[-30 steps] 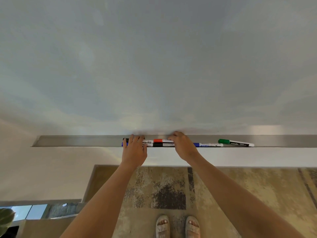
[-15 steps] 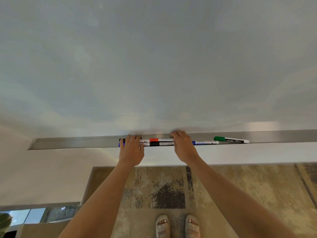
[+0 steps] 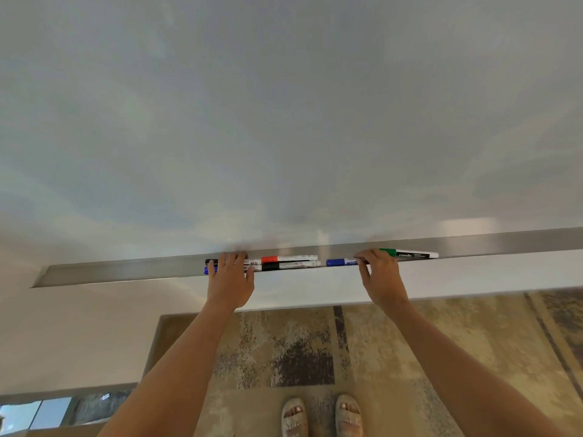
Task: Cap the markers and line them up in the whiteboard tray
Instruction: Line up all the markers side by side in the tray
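Observation:
A long metal whiteboard tray [image 3: 126, 272] runs across the view below the whiteboard [image 3: 284, 121]. Several capped markers lie in it. A red-capped marker [image 3: 288, 258] and a black-capped marker [image 3: 291, 265] lie side by side in the middle. My left hand [image 3: 230, 279] rests flat with fingers spread over the left ends of markers there; a black end [image 3: 210, 262] and a blue end [image 3: 209, 270] stick out to its left. My right hand [image 3: 380, 275] pinches the right part of a blue-capped marker [image 3: 340, 262]. A green-capped marker [image 3: 410, 254] lies just right of it.
The tray stretches bare to the left of my left hand and to the right of the green marker. Below are a white wall strip, a patterned rug [image 3: 315, 357] and my feet in sandals [image 3: 321, 414].
My right hand has moved right along the tray, from beside the red and black markers to the blue marker's right part near the green one. The left hand has stayed on the left markers.

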